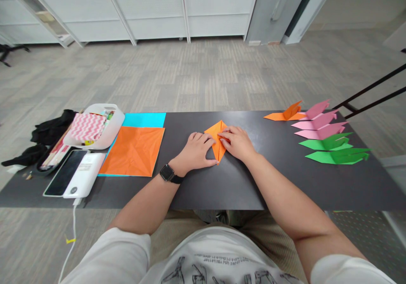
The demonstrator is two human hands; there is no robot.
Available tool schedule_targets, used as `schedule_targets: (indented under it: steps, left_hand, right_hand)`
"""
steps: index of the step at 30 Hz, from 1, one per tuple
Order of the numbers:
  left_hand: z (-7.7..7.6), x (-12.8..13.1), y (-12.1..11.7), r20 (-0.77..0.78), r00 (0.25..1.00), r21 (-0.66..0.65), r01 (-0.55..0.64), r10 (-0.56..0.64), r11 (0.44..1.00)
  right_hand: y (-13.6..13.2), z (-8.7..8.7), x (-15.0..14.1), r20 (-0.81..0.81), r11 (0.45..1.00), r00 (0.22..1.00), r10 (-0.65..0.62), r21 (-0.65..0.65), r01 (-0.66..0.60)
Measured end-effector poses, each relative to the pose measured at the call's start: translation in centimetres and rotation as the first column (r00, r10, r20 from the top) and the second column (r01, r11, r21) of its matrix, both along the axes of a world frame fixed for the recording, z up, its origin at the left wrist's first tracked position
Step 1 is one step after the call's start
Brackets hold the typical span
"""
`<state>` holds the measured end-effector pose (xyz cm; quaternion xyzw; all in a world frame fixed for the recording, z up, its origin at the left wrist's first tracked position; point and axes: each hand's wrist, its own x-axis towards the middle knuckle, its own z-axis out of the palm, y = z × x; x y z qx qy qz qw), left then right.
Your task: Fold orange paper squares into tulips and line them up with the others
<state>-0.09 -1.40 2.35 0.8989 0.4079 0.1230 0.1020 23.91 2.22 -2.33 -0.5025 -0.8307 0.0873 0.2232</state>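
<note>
An orange paper diamond (218, 148) is lying mid-tabletop (184, 127), crease running down its middle, narrow tip pointing toward 6 o'clock. Left hand (197, 151) fingers are resting spread around 8; right hand (239, 144) fingers are touching it around 3, can't tell if pinching.

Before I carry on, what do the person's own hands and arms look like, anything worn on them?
Both hands, left and right, are ungloved. A watch with a dark, rounded-square face and black strap sits on the left wrist; the right has none. Short white sleeves leave both forearms uncovered.
</note>
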Motion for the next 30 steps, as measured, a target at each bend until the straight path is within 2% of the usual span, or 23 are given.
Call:
schedule_targets:
  steps: [6,9,14,22,27,30]
  left_hand:
    - [0.1,-0.1,0.0,0.009,1.000,-0.001,0.014,-0.014,1.000]
    - [0.1,0.0,0.1,0.038,0.999,-0.013,-0.018,0.019,1.000]
    - [-0.6,0.3,0.5,0.031,0.999,0.000,-0.035,0.035,0.999]
    - [-1.5,0.0,1.0,0.055,0.998,0.014,0.031,-0.031,0.999]
    - [-1.2,0.2,1.2,0.087,0.981,-0.019,0.177,-0.175,0.984]
    - [-1.2,0.3,1.2,0.099,0.971,-0.050,0.225,-0.219,0.973]
  right_hand:
    - [0.0,0.3,0.0,0.027,1.000,1.000,-0.001,-0.012,0.001]
    - [-0.1,0.4,0.1,0.045,1.000,0.999,0.015,-0.023,-0.014]
    - [-0.2,0.6,0.3,0.055,0.999,0.998,0.031,-0.034,-0.029]
    - [-0.4,0.6,0.1,0.060,1.000,0.998,0.018,-0.026,-0.017]
    - [-0.4,0.3,0.0,0.046,1.000,0.999,0.014,-0.009,-0.013]
    - [-0.3,0.2,0.0,0.044,1.000,0.999,0.014,-0.006,-0.014]
